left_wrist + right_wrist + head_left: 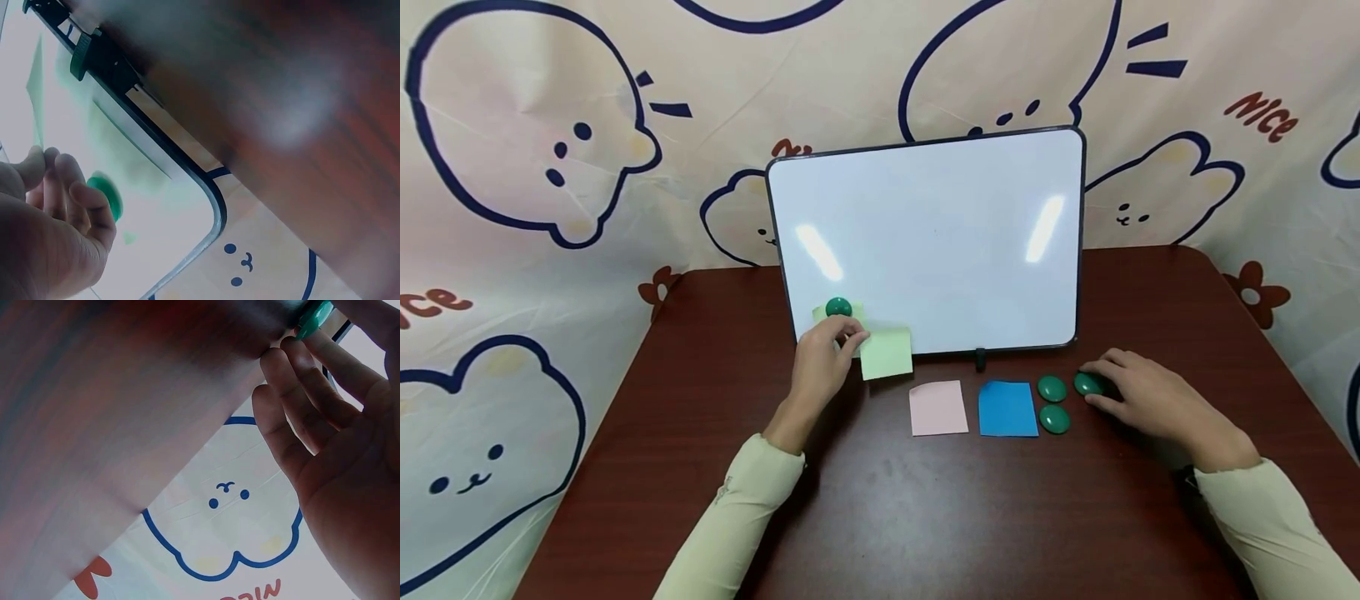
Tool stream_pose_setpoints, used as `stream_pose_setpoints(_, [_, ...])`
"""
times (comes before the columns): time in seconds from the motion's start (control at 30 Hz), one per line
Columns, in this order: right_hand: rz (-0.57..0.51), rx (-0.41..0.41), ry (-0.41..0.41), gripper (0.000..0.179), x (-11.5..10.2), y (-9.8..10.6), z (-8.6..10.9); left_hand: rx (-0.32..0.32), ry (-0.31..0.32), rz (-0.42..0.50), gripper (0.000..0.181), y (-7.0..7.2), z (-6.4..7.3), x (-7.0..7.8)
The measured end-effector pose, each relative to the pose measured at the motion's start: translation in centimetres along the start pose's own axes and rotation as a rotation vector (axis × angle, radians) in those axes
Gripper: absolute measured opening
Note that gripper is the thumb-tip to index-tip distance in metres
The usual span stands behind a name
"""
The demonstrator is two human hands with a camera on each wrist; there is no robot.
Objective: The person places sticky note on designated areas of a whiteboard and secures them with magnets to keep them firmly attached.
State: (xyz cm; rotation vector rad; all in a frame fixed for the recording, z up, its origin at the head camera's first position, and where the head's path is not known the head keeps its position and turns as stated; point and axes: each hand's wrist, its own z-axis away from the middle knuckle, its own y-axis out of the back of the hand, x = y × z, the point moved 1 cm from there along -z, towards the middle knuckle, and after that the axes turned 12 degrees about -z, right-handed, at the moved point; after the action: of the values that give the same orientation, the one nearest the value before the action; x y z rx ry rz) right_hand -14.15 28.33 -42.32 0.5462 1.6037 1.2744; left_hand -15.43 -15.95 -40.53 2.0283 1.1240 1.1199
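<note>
My left hand (822,360) pinches a light green sticky note (887,357) by its left edge, in front of the lower edge of the whiteboard (925,233). In the left wrist view this note (36,94) appears nearly edge-on between thumb and fingertips. Just above the hand, a round green magnet (838,307) sits over another light green note (818,315) on the board, partly hidden by my fingers. On the table at the right, my right hand (1150,400) holds a green magnet (1086,384) between thumb and index finger; the right wrist view shows that magnet (314,320) at the fingertips.
A pink sticky note (938,408) and a blue sticky note (1007,409) lie on the brown table (910,517) before the board. Beside the blue one are two green magnets, an upper magnet (1052,388) and a lower magnet (1054,419). A cartoon-printed cloth (715,100) hangs behind.
</note>
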Motion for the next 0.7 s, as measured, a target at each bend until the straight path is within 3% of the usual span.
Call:
stream_pose_setpoints(0.17, [-0.005,0.006,0.002,0.043,0.0,-0.1,0.0,0.049,0.001,-0.002,0.009,-0.3,-0.6,0.2])
stream_pose_setpoints(0.7, [-0.009,-0.011,-0.009,0.044,-0.2,0.1,0.0,0.078,0.062,-0.026,0.011,-1.4,-1.8,0.7])
